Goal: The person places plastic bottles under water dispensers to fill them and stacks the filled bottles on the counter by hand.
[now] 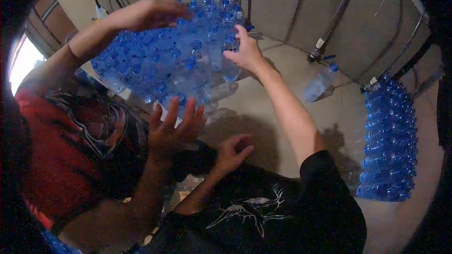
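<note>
My right hand [247,51] reaches forward over the near right edge of a large cluster of clear bottles with blue caps. Its thumb and forefinger are spread apart on either side of the top of an upright bottle [230,70], without a visible grip. Closer to my body, my left hand [233,153] hangs with fingers loosely curved and thumb apart, holding nothing. The bottle cluster [155,56] stands packed together on the floor. Several bottles [223,91] at its near side look tilted or lying, partly blurred.
A co-worker in a red and black shirt [61,146] sits at left, with one hand [160,13] above the cluster and another hand [176,127] raised beside mine. A single bottle [320,83] lies near the wall pipes [334,16]. A blue-tinted bottle pack [388,141] stands right.
</note>
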`<state>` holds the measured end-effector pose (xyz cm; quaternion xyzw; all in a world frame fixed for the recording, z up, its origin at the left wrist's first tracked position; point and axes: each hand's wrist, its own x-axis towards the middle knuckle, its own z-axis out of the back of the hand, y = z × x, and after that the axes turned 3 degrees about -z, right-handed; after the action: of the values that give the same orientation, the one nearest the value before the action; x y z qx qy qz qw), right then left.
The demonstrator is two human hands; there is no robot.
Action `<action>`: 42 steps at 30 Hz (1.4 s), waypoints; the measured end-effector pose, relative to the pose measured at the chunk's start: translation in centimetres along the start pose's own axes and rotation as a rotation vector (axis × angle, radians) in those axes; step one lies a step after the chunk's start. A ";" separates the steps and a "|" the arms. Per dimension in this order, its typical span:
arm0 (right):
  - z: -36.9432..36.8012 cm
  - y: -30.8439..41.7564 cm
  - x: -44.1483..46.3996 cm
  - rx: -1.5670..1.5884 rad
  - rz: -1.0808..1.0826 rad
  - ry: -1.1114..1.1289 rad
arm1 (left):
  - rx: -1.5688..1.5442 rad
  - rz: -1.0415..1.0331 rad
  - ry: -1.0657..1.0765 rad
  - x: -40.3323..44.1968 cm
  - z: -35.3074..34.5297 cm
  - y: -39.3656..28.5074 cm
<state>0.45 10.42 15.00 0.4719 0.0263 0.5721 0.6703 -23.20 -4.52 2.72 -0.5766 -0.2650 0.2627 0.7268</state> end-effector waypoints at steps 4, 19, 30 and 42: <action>1.0 -0.8 -2.1 0.006 -0.008 0.009 | 0.123 -0.057 0.002 2.5 0.4 0.3; 0.9 3.8 -1.2 -0.035 -0.035 -0.067 | 0.373 -0.112 -0.327 -0.5 4.9 0.5; 3.2 9.9 -13.1 0.125 0.206 -0.092 | 0.633 -0.227 -0.460 -4.0 3.3 -4.2; 14.1 -12.2 -20.2 -0.081 -0.310 -0.797 | 0.296 -0.319 -0.245 18.8 -11.9 -2.5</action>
<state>10.70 -12.82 4.50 0.6197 -0.1865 0.2382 0.7242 -1.28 -0.43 4.36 -0.3783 -0.3975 0.2487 0.7981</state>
